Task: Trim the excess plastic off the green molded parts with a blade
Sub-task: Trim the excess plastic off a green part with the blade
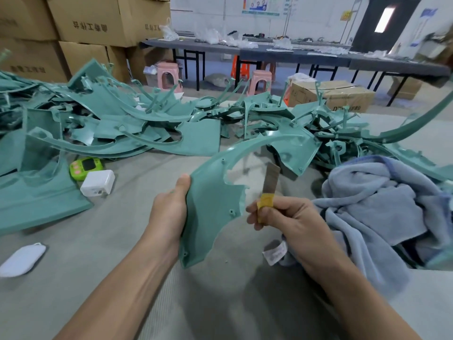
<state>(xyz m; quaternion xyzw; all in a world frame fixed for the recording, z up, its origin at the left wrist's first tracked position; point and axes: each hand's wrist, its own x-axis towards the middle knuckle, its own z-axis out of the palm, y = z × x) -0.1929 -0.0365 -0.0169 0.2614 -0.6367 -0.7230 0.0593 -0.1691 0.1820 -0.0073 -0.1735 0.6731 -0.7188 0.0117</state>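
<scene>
Trimming a green molded part (pixel 213 204) with a blade (pixel 270 177) over a grey surface (pixel 122 241).

Left hand (pixel 169 214) gripping the part's left edge, raised off the surface; right hand (pixel 286 217) clenched on the blade's yellow-taped handle, tip up, just beside the part's jagged edge. Heap of green parts (pixel 122 123) behind. Cardboard boxes (pixel 98 18) stacked far left, closed, contents hidden. Blue towel (pixel 367 204) at right.

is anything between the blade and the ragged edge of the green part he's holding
Nothing visible. The blade in the right hand stands just right of the green part held by the left hand, with only open air between.
</scene>
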